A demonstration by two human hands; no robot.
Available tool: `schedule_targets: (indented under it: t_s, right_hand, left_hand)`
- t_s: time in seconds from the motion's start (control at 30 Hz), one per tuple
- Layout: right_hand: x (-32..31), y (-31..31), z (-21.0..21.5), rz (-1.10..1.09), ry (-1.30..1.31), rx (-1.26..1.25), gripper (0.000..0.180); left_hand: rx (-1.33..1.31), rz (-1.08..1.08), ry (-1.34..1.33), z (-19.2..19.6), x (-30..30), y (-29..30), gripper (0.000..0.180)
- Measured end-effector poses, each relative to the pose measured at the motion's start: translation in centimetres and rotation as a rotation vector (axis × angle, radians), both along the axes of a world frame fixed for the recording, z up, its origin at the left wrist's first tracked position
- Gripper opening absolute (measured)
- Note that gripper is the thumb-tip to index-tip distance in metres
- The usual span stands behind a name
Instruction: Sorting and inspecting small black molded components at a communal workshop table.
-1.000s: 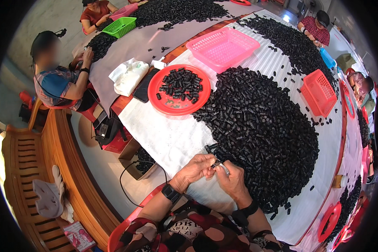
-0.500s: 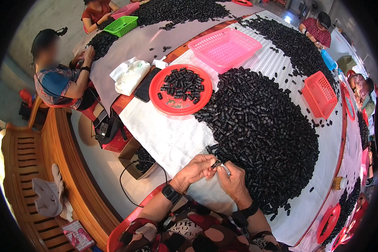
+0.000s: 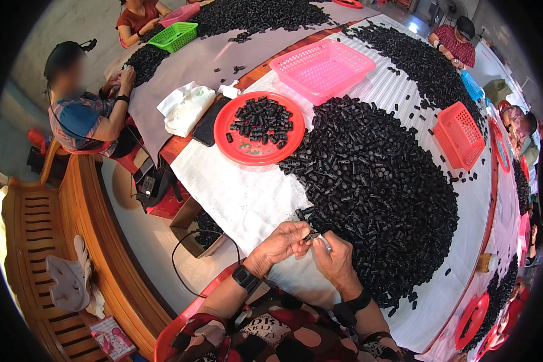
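My left hand [image 3: 283, 243] is closed in a pinch on a small black plastic piece [image 3: 310, 237]. My right hand [image 3: 336, 260] meets it fingertip to fingertip, closed round a slim pale tool [image 3: 326, 244] whose tip is at the black piece; fingers hide most of the tool, so its kind is unclear. Both hands are over the near edge of the white cloth [image 3: 223, 187]. Just beyond and to the right spreads a large heap of short black cylindrical pieces [image 3: 374, 187].
A red round tray [image 3: 226, 148] of black pieces stands left of the heap, near a pink basket [image 3: 323, 90]. A coral basket [image 3: 460, 136] stands right. Tissues [image 3: 187, 108] and a dark phone [image 3: 208, 127] lie at left. Several people work around the tables; a wooden bench [image 3: 36, 241] stands left.
My hands stay together in almost the same place. The pale tool in my right hand has tilted slightly; nothing was picked up or let go.
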State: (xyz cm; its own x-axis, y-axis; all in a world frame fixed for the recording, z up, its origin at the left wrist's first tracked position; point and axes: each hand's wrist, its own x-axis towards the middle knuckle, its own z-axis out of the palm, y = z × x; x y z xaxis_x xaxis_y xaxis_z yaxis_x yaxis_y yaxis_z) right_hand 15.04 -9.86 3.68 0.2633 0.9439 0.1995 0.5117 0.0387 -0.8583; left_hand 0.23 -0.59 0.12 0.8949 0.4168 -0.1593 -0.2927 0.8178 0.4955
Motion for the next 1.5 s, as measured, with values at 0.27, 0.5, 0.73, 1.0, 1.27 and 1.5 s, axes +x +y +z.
schedule_targets:
  t_s: [0.27,0.5,0.73,1.0,1.27,1.5]
  right_hand:
    - [0.03,-0.02,-0.35,0.046,-0.064,-0.007,0.026]
    - [0.04,-0.03,-0.1,-0.004,-0.004,0.011,0.025]
    - [-0.03,0.05,0.1,0.01,-0.03,-0.004,0.024]
    - [-0.12,0.08,0.37,-0.005,-0.008,-0.004,0.022]
    - [0.12,-0.06,0.09,0.016,-0.009,-0.025,0.023]
    - [-0.03,-0.11,-0.13,0.036,-0.043,-0.011,0.022]
  left_hand:
    - [0.022,0.016,0.055,0.57,0.19,-0.04,0.026]
    - [0.002,0.014,0.017,0.52,0.16,0.04,0.027]
    - [0.0,-0.01,-0.003,0.14,0.0,0.14,0.027]
    - [0.018,0.012,0.04,0.33,0.09,0.05,0.026]
    - [0.016,0.01,0.044,0.6,0.09,0.05,0.027]
    - [0.022,0.018,0.06,0.63,0.19,0.04,0.025]
